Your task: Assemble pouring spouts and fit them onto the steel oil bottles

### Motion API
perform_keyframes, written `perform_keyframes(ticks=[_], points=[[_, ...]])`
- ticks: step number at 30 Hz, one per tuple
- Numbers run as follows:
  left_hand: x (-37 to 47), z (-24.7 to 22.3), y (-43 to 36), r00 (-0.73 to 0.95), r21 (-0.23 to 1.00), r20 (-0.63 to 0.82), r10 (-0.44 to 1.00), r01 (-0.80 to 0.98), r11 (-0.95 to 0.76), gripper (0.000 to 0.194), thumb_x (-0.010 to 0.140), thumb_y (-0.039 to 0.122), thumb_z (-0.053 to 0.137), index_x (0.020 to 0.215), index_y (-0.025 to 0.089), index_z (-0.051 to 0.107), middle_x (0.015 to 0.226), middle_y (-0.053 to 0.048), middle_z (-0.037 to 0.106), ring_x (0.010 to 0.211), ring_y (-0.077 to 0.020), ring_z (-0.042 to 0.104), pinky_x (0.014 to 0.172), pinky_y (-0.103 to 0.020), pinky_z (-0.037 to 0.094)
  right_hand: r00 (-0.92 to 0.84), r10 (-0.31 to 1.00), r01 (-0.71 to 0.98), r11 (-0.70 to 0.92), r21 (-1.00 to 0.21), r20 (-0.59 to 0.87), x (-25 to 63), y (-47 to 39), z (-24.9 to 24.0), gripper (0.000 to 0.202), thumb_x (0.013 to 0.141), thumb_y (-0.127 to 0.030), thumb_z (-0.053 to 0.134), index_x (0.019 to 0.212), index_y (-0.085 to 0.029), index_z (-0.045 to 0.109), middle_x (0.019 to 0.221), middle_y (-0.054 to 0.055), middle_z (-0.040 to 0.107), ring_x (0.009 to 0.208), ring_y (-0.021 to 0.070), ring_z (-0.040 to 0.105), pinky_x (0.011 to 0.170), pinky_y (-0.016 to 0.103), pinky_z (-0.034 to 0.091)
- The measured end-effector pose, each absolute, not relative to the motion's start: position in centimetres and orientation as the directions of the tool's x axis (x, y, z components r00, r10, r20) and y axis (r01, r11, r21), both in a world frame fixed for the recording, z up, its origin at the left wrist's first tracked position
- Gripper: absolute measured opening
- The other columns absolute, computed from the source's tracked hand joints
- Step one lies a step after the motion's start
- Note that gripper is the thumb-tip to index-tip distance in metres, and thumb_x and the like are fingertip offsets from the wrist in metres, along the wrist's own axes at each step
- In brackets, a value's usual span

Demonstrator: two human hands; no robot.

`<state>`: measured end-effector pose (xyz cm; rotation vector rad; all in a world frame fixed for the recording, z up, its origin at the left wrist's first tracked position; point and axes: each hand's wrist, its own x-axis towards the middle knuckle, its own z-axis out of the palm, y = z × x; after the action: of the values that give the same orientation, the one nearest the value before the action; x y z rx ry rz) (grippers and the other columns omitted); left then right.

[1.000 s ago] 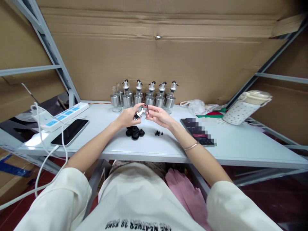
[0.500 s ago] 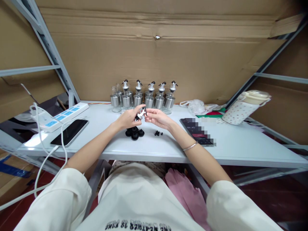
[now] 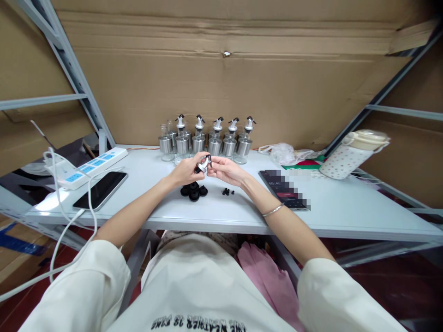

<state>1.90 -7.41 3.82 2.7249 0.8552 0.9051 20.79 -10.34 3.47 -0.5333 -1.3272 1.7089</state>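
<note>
Hands (image 3: 187, 169) (image 3: 224, 168) pinch spout (image 3: 205, 163) together

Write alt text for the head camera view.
A person's left hand and right hand pinch a small pourer spout together above a white table. Black caps lie below; a row of steel-banded bottles stands behind, against cardboard.

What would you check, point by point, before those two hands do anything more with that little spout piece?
1. Left hand grips the spout cap: ok.
2. Right hand fingers meet the cap: ok.
3. Small black part seated in the cap: cannot tell, too small.
4. Black stoppers within reach below the hands: ok.
5. Tiny black pieces lie on the table, away from its edge: ok.
6. Finished bottles upright, behind the hands: ok.
</note>
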Motion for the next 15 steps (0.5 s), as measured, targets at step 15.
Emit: perform_keyframes(ticks=[15], points=[[1.7, 3.7, -6.9, 0.636, 0.374, 0.492, 0.595, 0.462, -0.804, 0.063, 0.071, 0.021, 0.046, 0.134, 0.017, 0.034, 0.073, 0.003, 0.059, 0.052, -0.0081, 0.047, 0.056, -0.018, 0.037, -0.367, 0.891, -0.387, 0.116, -0.915, 0.268, 19.6, -10.4, 3.4, 0.029, 0.065, -0.033, 0.078, 0.087, -0.018, 0.066, 0.091, 0.001, 0.065, 0.087, 0.0128, 0.060, 0.083, 0.029, 0.050]])
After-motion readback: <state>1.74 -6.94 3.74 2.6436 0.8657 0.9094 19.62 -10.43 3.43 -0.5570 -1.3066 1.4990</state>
